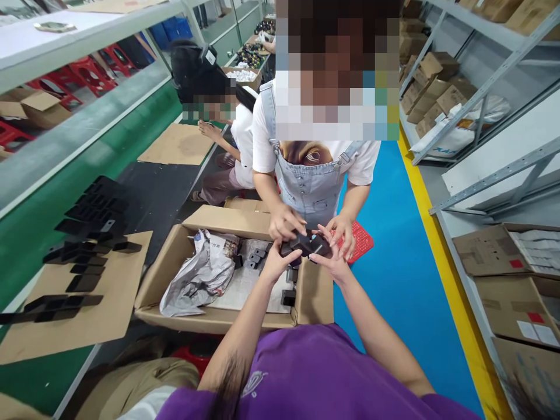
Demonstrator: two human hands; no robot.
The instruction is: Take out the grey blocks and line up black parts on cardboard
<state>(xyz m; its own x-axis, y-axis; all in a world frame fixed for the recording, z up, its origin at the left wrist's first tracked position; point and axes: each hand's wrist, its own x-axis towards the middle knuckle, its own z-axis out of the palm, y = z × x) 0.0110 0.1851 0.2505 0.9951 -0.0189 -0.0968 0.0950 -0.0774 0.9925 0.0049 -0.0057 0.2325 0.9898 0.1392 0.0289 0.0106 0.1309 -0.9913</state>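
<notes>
Several small black block-shaped parts (301,242) are bunched over the right edge of an open cardboard box (317,291). My left hand (277,262) grips them from the left, its thumb across the front. From the other side my right hand (333,262) closes on the same cluster. A co-worker facing me has both hands on the parts too, one hand (284,223) at the upper left and the other (344,233) at the right. Inside the box lie crumpled newspaper (203,271) and more black parts (258,254). Fingers hide much of what is held.
Rows of black parts (81,268) rest on a cardboard sheet (109,297) at the left workbench. A red stool (361,242) stands behind the co-worker's hand. Another seated person (245,134) is farther back. Metal shelves with cartons (494,251) line the right, beyond the blue floor (394,262).
</notes>
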